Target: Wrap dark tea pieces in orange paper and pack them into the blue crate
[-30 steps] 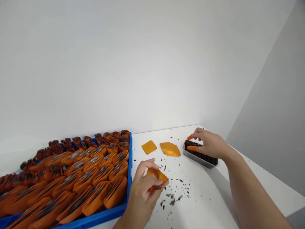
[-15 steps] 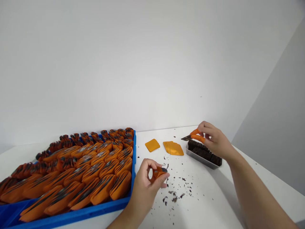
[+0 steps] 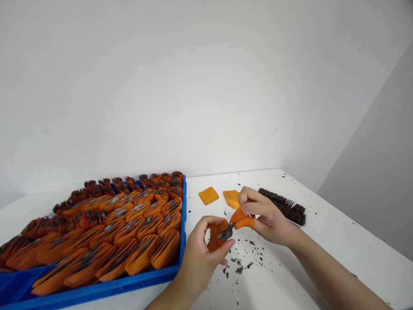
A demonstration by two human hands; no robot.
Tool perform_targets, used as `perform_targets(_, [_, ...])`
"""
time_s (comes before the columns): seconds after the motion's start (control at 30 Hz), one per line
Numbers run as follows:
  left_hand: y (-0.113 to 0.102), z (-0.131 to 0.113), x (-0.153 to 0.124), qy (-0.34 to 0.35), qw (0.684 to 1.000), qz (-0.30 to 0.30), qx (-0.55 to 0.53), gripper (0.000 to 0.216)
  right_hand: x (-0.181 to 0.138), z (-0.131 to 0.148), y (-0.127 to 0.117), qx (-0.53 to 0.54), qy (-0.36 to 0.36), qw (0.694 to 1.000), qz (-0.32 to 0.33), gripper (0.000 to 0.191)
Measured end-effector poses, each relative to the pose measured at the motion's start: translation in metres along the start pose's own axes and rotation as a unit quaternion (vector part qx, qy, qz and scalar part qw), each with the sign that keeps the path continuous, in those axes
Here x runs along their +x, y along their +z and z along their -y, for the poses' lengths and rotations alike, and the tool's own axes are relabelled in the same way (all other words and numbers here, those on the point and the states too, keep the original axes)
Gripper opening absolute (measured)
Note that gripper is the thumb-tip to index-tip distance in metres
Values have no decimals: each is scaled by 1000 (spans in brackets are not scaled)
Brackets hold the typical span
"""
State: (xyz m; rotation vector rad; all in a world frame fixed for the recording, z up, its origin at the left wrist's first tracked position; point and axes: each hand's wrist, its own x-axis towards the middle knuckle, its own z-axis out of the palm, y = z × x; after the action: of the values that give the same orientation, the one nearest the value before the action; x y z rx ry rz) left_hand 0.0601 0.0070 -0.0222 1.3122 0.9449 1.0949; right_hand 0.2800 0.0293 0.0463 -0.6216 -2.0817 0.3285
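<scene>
Right fingertips [image 3: 245, 222]: your thumb and forefinger, in orange cots, are pinched closed on a small dark piece [image 3: 226, 233].
Dark piece: just right of the blue tray [image 3: 129, 287], its tip at the mouth of the orange pouch [image 3: 214, 236].
Left hand [image 3: 200, 258]: your fingers are curled around the orange pouch, gripping it off the table [image 3: 329, 241].
Right hand [image 3: 269, 219]: farther right of the blue tray than the left, knuckles up.
Risk, crumbling: dark crumbs [image 3: 238, 263] already lie right of the tray; a hard pinch would likely shed more.
Risk, missed mouth: if your left grip flattens the pouch, the piece may catch on its lip and drop.
Risk, tray: filled pouches [image 3: 138, 241] stand close to your left wrist; a nudge could topple a row.
Edges: the tray's right wall sits beside your left hand.
Open room: bare table right of the tray, between your hands and the clear container [image 3: 285, 206]; the pouch stack [image 3: 231, 198] lies behind.
</scene>
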Motion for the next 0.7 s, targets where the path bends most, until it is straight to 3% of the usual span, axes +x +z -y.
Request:
perform_targets(0.23, [-1, 1, 0, 6, 1000, 18, -25, 51, -5, -6, -8, -65, -8, 998, 12, 24])
perform_targets(0.33, [-2, 0, -1, 9, 999, 30, -18, 53, -9, -6, -5, -116, -32, 992, 22, 32])
perform_targets(0.5, [-3, 1, 0, 55, 998, 38, 4, 43, -12, -3, 5, -190, -62, 978, 65, 27])
perform_targets(0.7, [-1, 3, 0, 48, 998, 37, -11, 39, -10, -7, 12, -66, -43, 996, 38, 33])
